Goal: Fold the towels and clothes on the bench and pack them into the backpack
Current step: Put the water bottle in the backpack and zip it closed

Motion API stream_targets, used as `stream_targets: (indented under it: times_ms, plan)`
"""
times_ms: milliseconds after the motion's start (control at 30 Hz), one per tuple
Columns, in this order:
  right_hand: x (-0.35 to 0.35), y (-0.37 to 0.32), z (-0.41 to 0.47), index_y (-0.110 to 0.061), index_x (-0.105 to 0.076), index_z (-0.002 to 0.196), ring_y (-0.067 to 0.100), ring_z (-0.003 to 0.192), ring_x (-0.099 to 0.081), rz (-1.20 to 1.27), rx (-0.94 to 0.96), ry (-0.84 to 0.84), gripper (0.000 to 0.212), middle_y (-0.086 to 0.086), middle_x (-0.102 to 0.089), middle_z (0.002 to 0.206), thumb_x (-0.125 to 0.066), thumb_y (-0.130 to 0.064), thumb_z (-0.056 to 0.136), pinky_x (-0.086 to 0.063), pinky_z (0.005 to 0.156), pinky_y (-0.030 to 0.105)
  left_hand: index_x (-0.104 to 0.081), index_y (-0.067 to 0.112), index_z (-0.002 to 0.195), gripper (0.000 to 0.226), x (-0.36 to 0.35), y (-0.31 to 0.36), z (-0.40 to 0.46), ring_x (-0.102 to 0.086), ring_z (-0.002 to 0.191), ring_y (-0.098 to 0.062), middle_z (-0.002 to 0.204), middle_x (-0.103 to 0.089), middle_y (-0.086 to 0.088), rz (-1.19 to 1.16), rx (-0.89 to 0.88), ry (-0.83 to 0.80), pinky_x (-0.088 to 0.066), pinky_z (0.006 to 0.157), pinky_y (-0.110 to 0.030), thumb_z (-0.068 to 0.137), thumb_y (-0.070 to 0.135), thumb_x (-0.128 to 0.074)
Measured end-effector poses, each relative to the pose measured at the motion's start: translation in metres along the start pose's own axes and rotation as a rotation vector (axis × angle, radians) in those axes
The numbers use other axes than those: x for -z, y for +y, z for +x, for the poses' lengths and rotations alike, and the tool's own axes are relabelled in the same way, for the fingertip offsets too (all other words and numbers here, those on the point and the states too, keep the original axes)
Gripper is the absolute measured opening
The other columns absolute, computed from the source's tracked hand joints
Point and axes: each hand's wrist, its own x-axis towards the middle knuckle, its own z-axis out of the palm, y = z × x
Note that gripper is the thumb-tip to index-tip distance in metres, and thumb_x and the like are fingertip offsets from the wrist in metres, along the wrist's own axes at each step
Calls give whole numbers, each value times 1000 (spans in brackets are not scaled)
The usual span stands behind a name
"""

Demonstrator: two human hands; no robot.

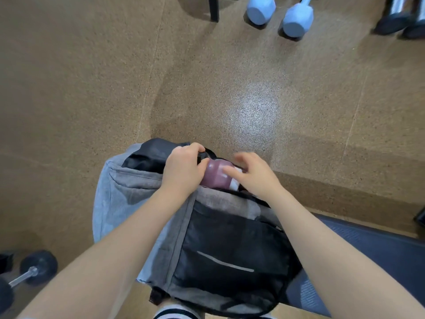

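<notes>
Backpack (220, 256), grey woven fabric with a black front panel and a pale diagonal stripe, lies centred in the lower half of the head view, its open top pointing away from the person. Its lower right part rests on the dark padded bench (368, 254); whether the rest is supported from below cannot be told. A grey fabric item with a stitched seam (119, 194) lies against the backpack's left side and hangs over it; whether it is a towel or a garment cannot be told.

Left hand (181, 173): grip clenched, fingers curled round the black edge of the backpack opening (207, 155) at the top. Right hand (255, 174): grip released, fingers spread and loosely bent, fingertips touching or just over a mauve rounded item with a white patch (218, 174). That item sits in the mouth of the backpack, between the two hands; its material cannot be told because of blur.

Surroundings: brown speckled floor (92, 88) with a bright glare patch beyond the backpack. Two pale blue dumbbells (279, 14) stand at the top edge, well apart from the backpack. Dark dumbbells (400, 19) sit at the top right corner. A black dumbbell with a metal bar (27, 272) lies on the floor at lower left.
</notes>
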Motion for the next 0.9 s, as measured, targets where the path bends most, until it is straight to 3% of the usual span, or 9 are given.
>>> stream_targets:
  times_ms: [67,200,500,633,700,767,833,900]
  plan:
    - [0,12,-11,-15,-54,91,26,98,-56,-75,-144,-108,47,6,-60,102,-50,-62,82,-40,74,32,-61,7,113,29,0,0,-3,-53,104,-30,108,-66,-12,-8,0,14,-35,83,-30,87,21,-60]
    - [-4,12,-13,-11,-50,87,26,91,-54,40,-199,-127,46,5,-58,93,-55,-57,83,-36,71,31,-60,7,115,30,1,-2,-6,-53,105,-30,109,-66,-12,-11,0,39,-34,82,-29,88,20,-58]
    - [-21,3,-19,-11,-56,108,26,101,-57,103,-238,36,47,7,-65,102,-59,-51,83,-42,82,35,-58,3,114,28,-13,-7,-12,-51,105,-34,110,-63,-14,-4,-95,34,-35,85,-36,89,16,-55]
    - [-30,-4,-28,-9,-46,119,32,110,-55,2,-283,192,54,13,-62,115,-53,-51,87,-41,86,38,-55,10,114,30,-21,-6,-10,-46,107,-31,111,-55,-12,262,-132,31,-36,87,-37,90,28,-54]
    - [-32,-4,-42,-8,-44,123,34,113,-53,-85,-248,277,54,15,-59,121,-50,-49,89,-40,90,41,-58,11,110,36,-20,-7,-26,-49,106,-34,116,-53,-16,310,-165,110,-40,87,-40,81,31,-64]
    - [-34,-2,-63,-8,-42,129,34,118,-48,-208,-172,328,53,15,-53,128,-48,-45,91,-36,95,43,-48,16,130,49,-17,-17,-47,-37,123,-37,140,-35,-20,264,-170,106,-33,101,-45,85,32,-60]
    - [-37,2,-89,-9,-40,133,34,121,-44,-391,-57,323,53,13,-47,134,-49,-41,92,-34,97,42,-36,16,140,55,-13,-33,-72,-25,133,-37,150,-20,-20,197,-167,71,-23,109,-45,89,27,-54]
    - [-42,3,-112,-10,-41,133,31,124,-41,-506,70,265,50,10,-42,139,-51,-36,92,-32,101,40,-40,12,138,51,-11,-50,-101,-22,135,-37,151,-20,-19,127,-125,52,-23,109,-45,89,21,-52]
